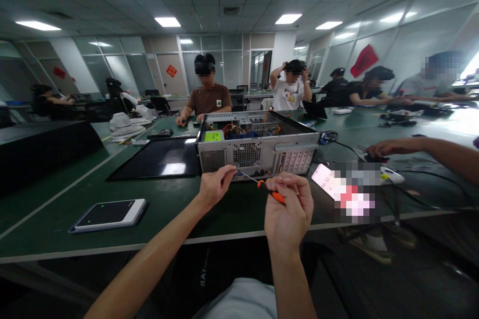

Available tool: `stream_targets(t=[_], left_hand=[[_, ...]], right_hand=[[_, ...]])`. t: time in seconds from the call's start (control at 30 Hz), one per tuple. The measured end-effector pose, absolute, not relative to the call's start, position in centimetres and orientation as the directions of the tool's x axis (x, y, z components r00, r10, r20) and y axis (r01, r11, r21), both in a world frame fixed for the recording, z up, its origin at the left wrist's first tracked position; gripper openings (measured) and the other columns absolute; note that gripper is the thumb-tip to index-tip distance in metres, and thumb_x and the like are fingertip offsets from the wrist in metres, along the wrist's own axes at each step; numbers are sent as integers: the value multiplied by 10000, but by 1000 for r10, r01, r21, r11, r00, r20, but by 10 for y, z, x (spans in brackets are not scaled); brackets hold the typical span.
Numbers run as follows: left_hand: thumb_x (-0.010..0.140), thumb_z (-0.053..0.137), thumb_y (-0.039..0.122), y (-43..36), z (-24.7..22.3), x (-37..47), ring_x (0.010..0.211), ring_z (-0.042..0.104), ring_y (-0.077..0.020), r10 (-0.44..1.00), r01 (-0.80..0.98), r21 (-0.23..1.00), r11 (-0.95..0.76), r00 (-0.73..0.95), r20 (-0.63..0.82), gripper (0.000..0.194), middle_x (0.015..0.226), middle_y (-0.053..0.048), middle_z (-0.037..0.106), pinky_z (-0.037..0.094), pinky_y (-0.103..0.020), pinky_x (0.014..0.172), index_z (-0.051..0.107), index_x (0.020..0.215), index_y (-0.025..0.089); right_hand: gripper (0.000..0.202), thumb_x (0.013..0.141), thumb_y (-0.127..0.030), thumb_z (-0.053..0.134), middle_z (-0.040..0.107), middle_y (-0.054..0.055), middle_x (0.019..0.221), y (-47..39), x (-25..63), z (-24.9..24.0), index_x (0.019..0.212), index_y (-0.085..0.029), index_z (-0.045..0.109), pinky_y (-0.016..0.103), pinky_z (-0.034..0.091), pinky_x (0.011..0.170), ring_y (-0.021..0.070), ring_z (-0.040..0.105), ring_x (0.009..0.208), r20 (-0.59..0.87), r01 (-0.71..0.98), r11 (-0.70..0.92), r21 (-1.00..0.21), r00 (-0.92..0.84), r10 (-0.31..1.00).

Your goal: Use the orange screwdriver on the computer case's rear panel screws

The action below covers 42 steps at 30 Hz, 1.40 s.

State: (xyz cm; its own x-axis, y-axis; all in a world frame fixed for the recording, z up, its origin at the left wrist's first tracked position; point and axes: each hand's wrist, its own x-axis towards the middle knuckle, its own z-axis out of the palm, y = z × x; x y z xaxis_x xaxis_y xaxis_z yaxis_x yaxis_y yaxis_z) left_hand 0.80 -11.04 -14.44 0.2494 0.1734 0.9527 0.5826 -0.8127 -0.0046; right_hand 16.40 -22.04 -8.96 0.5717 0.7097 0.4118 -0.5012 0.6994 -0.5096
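My right hand (290, 209) is closed round the orange and black handle of a screwdriver (279, 197). Its thin shaft points left, toward the fingers of my left hand (216, 185). Those fingers are pinched together at the screwdriver's tip; whatever they hold there is too small to make out. Just beyond both hands lies an open computer case (247, 154), its rear panel with grille and slot covers facing me. Inside it, coloured cables and a bright green-labelled part (213, 136) show. Both hands are in front of the rear panel's lower edge.
A black side panel (160, 158) lies left of the case. Nearer me is a white device with a dark screen (108, 213); a lit phone (325, 179) lies to the right. A neighbour's hand (389, 148) reaches in at right, near cables. Another person (209, 94) sits opposite.
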Motion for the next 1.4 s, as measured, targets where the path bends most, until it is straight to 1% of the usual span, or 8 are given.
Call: stream_targets(t=[0.17,0.3,0.5,0.73,0.9,1.1,1.27,1.4], left_hand=[[1062,529,295,-111,-146,8,522,694,-85,192,585,-1,-811,267,944,225,738,-14,775,483,-159,498,696,1080,145],[1073,507,321,-112,-146,9,508,684,-81,207,599,0,-800,276,939,255,730,-11,774,471,-162,484,690,1059,144],[1061,538,281,-111,-146,8,538,700,-84,192,571,-6,-821,285,939,201,777,-21,787,478,-163,495,674,1098,138],[1064,529,285,-112,-146,9,553,705,-84,179,579,-31,-815,301,937,206,800,-25,789,475,-155,495,671,1087,137],[1070,516,300,-110,-148,8,514,684,-81,202,592,-23,-805,311,929,225,737,-7,768,470,-157,490,676,1092,143],[1058,544,280,-110,-149,7,542,695,-85,200,576,-17,-817,311,929,196,766,-15,775,454,-162,479,667,1105,135],[1054,547,273,-110,-149,8,521,682,-83,206,587,-12,-810,303,930,195,729,-8,762,447,-160,482,681,1096,138],[1054,546,273,-111,-149,8,500,671,-85,188,591,-35,-806,312,931,195,699,1,752,445,-163,479,680,1090,136]], right_hand=[[144,714,-65,675,591,-30,740,-221,164,-91,720,-209,666,277,460,687,101,542,661,410,-513,696,-502,568,714],[146,709,-62,680,597,-32,733,-220,164,-92,721,-208,671,266,456,680,96,547,655,405,-533,688,-492,559,723],[159,702,-56,672,606,-36,730,-220,165,-90,733,-212,667,267,457,683,97,548,653,401,-547,685,-481,557,727],[175,720,-55,657,598,-41,749,-224,167,-89,775,-221,650,281,461,700,99,541,663,405,-545,680,-490,549,732],[173,707,-57,661,596,-41,757,-225,168,-87,767,-219,642,281,463,697,97,538,660,387,-554,661,-506,538,748],[153,720,-79,657,568,-39,763,-225,168,-86,759,-223,621,290,460,696,103,529,667,378,-542,654,-528,539,753],[153,706,-89,667,561,-41,760,-225,168,-85,762,-223,620,298,464,700,104,521,661,371,-541,649,-535,540,756],[144,710,-93,679,571,-40,758,-225,169,-84,749,-220,623,294,461,702,104,527,669,362,-545,646,-535,543,757]])
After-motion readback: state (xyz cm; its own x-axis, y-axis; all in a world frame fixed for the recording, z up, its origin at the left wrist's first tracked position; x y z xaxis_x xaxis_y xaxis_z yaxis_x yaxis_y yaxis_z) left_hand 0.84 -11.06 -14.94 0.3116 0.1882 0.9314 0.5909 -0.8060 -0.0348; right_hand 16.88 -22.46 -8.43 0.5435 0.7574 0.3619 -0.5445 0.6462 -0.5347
